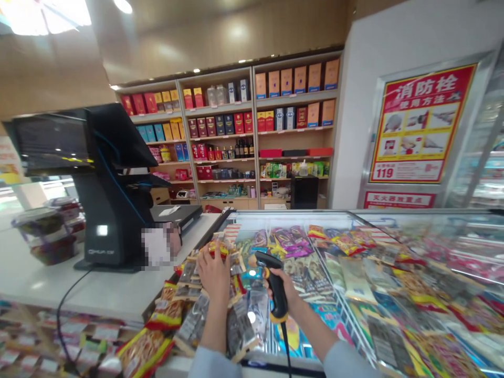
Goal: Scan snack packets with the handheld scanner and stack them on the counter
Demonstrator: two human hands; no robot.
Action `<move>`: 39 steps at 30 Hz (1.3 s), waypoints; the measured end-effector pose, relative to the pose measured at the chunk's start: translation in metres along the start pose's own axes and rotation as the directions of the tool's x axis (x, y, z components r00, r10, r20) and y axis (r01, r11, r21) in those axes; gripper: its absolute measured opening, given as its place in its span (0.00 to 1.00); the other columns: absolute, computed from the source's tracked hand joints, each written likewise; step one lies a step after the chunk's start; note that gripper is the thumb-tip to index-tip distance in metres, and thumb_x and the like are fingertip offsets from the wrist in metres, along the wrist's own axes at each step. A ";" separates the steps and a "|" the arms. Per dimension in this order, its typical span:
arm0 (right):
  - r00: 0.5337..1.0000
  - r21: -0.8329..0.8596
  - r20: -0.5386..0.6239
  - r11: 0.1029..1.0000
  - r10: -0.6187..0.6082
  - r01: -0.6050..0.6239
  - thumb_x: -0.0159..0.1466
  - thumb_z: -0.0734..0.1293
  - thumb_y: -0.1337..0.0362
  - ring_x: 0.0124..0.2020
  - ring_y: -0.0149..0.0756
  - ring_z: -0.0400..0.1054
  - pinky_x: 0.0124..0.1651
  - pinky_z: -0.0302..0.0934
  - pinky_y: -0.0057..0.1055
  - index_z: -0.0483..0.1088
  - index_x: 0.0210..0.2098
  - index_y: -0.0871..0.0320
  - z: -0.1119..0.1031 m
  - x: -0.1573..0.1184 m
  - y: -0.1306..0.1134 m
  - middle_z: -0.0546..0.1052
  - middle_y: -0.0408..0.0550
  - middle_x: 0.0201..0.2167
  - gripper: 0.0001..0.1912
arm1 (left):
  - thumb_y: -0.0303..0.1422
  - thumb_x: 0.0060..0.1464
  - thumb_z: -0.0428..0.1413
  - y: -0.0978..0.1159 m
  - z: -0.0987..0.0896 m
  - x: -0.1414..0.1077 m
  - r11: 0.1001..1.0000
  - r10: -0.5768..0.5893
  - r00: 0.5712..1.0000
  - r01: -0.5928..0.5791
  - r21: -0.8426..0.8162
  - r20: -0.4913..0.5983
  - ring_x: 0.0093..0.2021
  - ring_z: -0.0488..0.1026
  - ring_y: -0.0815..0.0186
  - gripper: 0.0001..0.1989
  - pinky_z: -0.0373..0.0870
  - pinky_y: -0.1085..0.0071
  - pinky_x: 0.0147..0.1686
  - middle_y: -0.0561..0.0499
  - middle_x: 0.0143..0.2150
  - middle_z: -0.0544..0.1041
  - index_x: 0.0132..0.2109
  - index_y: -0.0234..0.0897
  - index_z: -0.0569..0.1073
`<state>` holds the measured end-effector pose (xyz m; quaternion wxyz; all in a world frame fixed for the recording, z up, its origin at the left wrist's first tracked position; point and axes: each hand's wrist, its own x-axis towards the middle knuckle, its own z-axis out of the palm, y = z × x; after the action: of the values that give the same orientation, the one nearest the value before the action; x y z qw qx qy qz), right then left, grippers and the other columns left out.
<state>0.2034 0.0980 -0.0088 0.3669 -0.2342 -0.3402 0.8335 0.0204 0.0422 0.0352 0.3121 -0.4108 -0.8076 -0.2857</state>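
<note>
- Barcode scanner (275,283) is showing a black body with yellow trim at its head and base, and its black cord (286,352) is dropping from the base; it is tilting upward above the packed display freezer.
- Right hand (290,296) is wrapping around the scanner's grip, its fingers closed firmly on the handle, a pale blue sleeve reaching in from below.
- Left hand (212,275) is sitting just left of the scanner, its fingers spread open and resting on a heap of snack packets (192,310) without clearly gripping one.
- Display freezer (397,231) is stretching away right of the scanner, its glass top showing bright bagged snacks beneath.
- White counter (90,294) is running left of the scanner, carrying a black POS terminal (114,210) and a plastic tub of food (45,236).
- Wooden shelves (220,131) are standing well beyond the scanner, holding boxed and bottled liquor.
- Red-and-yellow fire hydrant poster (421,123) is hanging on a wall well beyond and right of the scanner.
</note>
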 end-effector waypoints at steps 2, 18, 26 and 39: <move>1.000 0.006 -0.006 1.000 0.007 -0.007 0.50 0.67 0.54 0.12 0.25 0.59 0.16 0.54 0.23 0.68 0.25 0.61 0.001 -0.002 0.002 0.69 0.41 0.15 0.14 | 0.40 0.58 0.48 -0.001 0.003 -0.001 1.000 0.017 0.998 -0.017 0.001 0.054 0.54 0.63 0.52 0.25 0.59 0.54 0.54 0.38 0.56 0.66 0.61 0.39 0.63; 1.000 0.061 0.008 0.998 0.021 -0.021 0.52 0.65 0.55 0.14 0.26 0.60 0.18 0.54 0.24 0.68 0.25 0.61 0.000 -0.006 -0.001 0.70 0.42 0.16 0.13 | 0.39 0.55 0.51 0.000 0.000 -0.003 1.000 -0.024 0.998 0.024 0.005 0.057 0.51 0.65 0.52 0.33 0.61 0.57 0.51 0.35 0.54 0.66 0.65 0.33 0.53; 0.999 0.072 0.040 0.997 -0.025 0.022 0.50 0.67 0.54 0.14 0.26 0.59 0.18 0.53 0.24 0.69 0.27 0.61 -0.002 -0.009 -0.001 0.70 0.41 0.16 0.15 | 0.42 0.54 0.50 0.003 -0.002 -0.004 0.999 -0.034 0.998 0.034 -0.005 0.048 0.51 0.65 0.51 0.35 0.60 0.57 0.53 0.34 0.52 0.67 0.63 0.26 0.55; 0.997 0.103 -0.044 0.993 -0.056 0.060 0.53 0.65 0.55 0.13 0.26 0.59 0.17 0.53 0.23 0.68 0.26 0.60 -0.003 -0.010 0.001 0.69 0.41 0.15 0.13 | 0.45 0.57 0.42 0.001 0.006 0.002 0.990 -0.089 0.995 0.082 -0.119 -0.054 0.48 0.68 0.50 0.34 0.63 0.56 0.48 0.31 0.50 0.69 0.61 0.21 0.58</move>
<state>0.2111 0.0910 -0.0099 0.4096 -0.2221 -0.2953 0.8341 0.0194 0.0477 0.0330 0.2989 -0.3846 -0.7968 -0.3575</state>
